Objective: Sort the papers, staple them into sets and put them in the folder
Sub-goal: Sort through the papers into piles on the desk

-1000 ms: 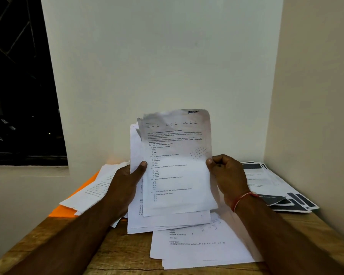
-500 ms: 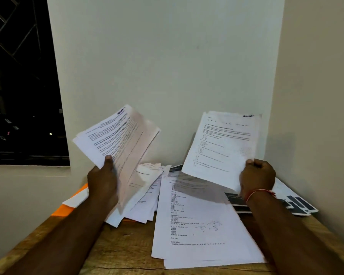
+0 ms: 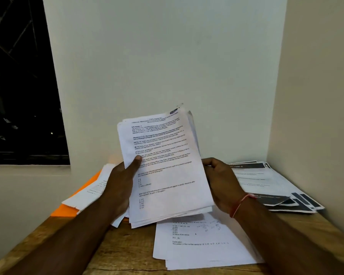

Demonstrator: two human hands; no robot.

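Observation:
I hold a stack of printed white papers (image 3: 167, 171) upright above the table, tilted slightly right. My left hand (image 3: 121, 181) grips its left edge, thumb pressed on the front page. My right hand (image 3: 220, 181) is at the stack's right edge with its fingers curled behind the sheets; a red thread circles that wrist. Below the stack a pile of white sheets (image 3: 203, 245) lies flat on the wooden table (image 3: 119, 251). An orange folder (image 3: 68, 210) lies at the left under a few loose sheets (image 3: 87, 193). No stapler is in view.
Papers with dark printed bars (image 3: 276, 189) are spread at the right by the side wall (image 3: 316, 96). A white wall stands right behind the table. A dark window (image 3: 22, 86) is at the left. The table's front edge runs along the bottom of the view.
One second ago both hands held one stack. Then they parted, each with its own sheets. Now the hands are back together on one stack with a different page in front.

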